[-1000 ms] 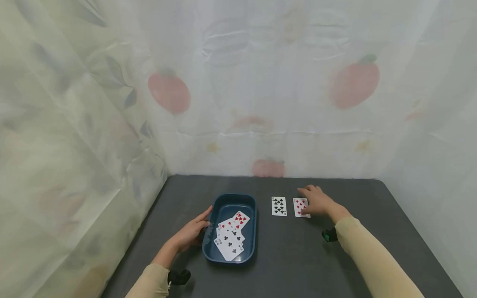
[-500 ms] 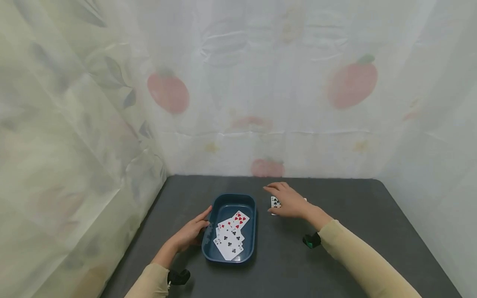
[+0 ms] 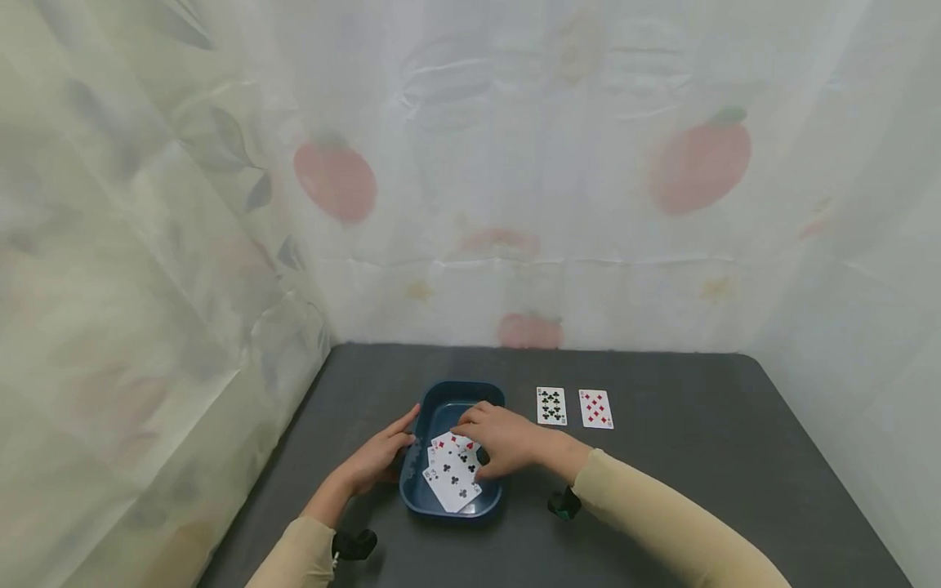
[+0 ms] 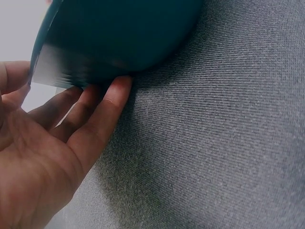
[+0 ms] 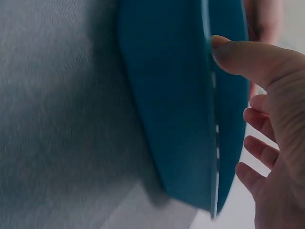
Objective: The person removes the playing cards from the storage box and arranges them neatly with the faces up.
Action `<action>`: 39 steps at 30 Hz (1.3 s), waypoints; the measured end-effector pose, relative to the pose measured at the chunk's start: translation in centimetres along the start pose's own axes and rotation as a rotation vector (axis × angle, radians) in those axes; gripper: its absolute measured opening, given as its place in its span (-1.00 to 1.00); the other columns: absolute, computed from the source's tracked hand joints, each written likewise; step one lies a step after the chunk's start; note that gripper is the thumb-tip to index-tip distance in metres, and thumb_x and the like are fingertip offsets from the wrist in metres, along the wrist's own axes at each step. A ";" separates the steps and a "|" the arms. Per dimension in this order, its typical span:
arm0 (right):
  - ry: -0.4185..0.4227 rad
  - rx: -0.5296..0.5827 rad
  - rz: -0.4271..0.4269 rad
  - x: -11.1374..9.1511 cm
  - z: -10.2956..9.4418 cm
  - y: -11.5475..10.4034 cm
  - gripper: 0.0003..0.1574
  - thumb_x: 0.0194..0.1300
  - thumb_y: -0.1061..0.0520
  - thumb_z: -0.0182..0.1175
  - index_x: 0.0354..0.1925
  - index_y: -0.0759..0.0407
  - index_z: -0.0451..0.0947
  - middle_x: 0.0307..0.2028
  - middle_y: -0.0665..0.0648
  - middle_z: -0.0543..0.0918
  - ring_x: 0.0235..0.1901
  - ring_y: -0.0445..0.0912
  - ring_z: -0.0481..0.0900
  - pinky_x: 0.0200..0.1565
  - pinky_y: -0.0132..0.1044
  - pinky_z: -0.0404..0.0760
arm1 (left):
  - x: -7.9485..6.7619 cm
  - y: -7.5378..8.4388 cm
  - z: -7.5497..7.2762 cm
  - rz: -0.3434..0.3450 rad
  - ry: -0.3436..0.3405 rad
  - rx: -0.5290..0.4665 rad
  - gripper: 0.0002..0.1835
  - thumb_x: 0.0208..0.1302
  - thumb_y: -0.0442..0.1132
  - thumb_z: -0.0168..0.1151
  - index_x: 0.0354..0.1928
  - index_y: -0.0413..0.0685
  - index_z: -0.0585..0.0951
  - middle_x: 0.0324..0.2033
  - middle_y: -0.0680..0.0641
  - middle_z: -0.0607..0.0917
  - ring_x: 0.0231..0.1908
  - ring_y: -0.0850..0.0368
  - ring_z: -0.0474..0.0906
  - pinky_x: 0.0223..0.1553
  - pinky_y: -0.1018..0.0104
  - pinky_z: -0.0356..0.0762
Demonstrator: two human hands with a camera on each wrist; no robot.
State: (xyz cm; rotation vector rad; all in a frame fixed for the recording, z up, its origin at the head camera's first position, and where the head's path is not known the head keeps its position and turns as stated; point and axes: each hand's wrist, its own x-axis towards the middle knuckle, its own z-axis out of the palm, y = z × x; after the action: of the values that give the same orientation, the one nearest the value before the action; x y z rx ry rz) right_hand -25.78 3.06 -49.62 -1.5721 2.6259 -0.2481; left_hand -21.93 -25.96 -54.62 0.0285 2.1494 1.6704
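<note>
My left hand [image 3: 375, 464] holds the left wall of a dark blue rectangular tray [image 3: 481, 513]. In the left wrist view, its fingertips [image 4: 119, 88] touch the wall's outer side near the base. My right hand [image 3: 507, 441] hovers over the tray's right half, fingers loosely bent, with nothing visible between them. Its thumb [image 5: 252, 57] overlaps the rim in the right wrist view; contact is unclear. Inside the tray, several playing cards [image 3: 450, 482] lie face up and overlapping, some partly hidden by the right hand. A club card [image 3: 551, 406] and a diamond card [image 3: 596, 408] lie face up on the table.
The dark grey table [image 3: 662, 523] runs back to a pale curtain [image 3: 588, 180] printed with red fruit. More curtain hangs along the left and right sides. The two table cards lie right of the tray, side by side and apart.
My right hand has moved left from the diamond card, past the club card, to above the tray. Both table cards stay in place. The left hand and the tray are still.
</note>
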 end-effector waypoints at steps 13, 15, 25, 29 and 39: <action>-0.183 -0.160 -0.028 2.4 1.7 -2.6 0.11 -0.07 -0.33 0.59 0.41 -0.13 0.45 0.28 -0.11 0.47 0.25 -0.14 0.38 0.32 -0.23 0.37 | -0.1 0.1 -0.1 0.005 -0.004 0.025 -0.34 0.63 -0.14 -0.12 0.64 0.44 0.02 0.52 -0.35 0.16 0.37 -0.34 0.30 0.03 -0.39 0.52; -0.195 -0.169 -0.016 2.5 1.8 -2.8 0.10 -0.09 -0.33 0.61 0.39 -0.16 0.47 0.27 -0.11 0.48 0.23 -0.13 0.39 0.30 -0.22 0.39 | -0.1 0.0 0.0 0.005 -0.004 0.025 -0.34 0.63 -0.14 -0.12 0.64 0.42 0.01 0.51 -0.35 0.17 0.36 -0.34 0.31 0.03 -0.39 0.52; -0.203 -0.163 0.023 3.1 2.7 -2.9 0.11 -0.21 -0.31 0.68 0.34 -0.23 0.50 0.23 -0.10 0.49 0.19 -0.15 0.40 0.25 -0.22 0.43 | -0.3 0.2 0.2 -0.002 0.004 0.016 -0.34 0.62 -0.13 -0.08 0.64 0.41 0.05 0.50 -0.32 0.20 0.35 -0.33 0.33 0.01 -0.41 0.51; -0.209 -0.164 0.032 3.2 2.9 -2.9 0.11 -0.22 -0.31 0.68 0.33 -0.22 0.50 0.22 -0.10 0.49 0.17 -0.16 0.40 0.24 -0.22 0.44 | -0.2 0.1 0.2 0.002 0.008 0.014 -0.34 0.61 -0.13 -0.06 0.64 0.41 0.06 0.50 -0.32 0.20 0.35 -0.33 0.32 0.02 -0.43 0.49; -0.204 -0.173 0.032 3.6 3.2 -3.0 0.03 -0.15 -0.27 0.66 0.31 -0.21 0.54 0.25 -0.10 0.49 0.19 -0.14 0.39 0.26 -0.20 0.42 | -0.4 -0.2 -0.1 -0.005 0.005 0.011 -0.34 0.61 -0.12 -0.07 0.64 0.41 0.05 0.54 -0.31 0.13 0.38 -0.37 0.27 0.02 -0.43 0.49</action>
State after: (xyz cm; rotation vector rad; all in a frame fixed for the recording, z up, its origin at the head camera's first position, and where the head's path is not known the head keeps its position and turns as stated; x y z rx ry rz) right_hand -24.41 -1.79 -52.18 -1.5104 2.5682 0.1392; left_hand -21.56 -26.18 -54.63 0.0223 2.1610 1.6576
